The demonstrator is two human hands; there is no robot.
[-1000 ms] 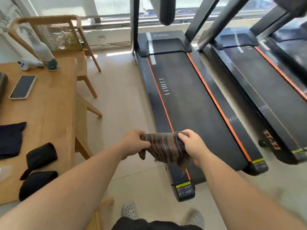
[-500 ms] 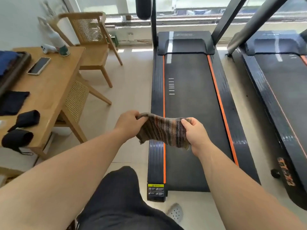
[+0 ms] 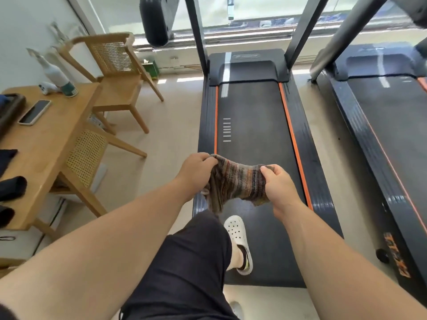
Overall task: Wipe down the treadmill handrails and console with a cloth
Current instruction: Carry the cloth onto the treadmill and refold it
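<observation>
Head view: the left hand (image 3: 196,172) and right hand (image 3: 278,184) each pinch an end of the striped cloth (image 3: 235,181), stretched between them above the treadmill (image 3: 254,125) belt. At 6 o'clock a white clog (image 3: 239,239) stands on the belt. Table (image 3: 50,135) at 9 o'clock.

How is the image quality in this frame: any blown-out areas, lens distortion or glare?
Head view: the window at the top is overexposed, washing out what lies outside; wide-angle distortion splays the treadmill uprights outward and enlarges the forearms at the lower edge; a bright streak of glare lies on the treadmill's front cover; the cloth and both hands stay reasonably sharp.
</observation>
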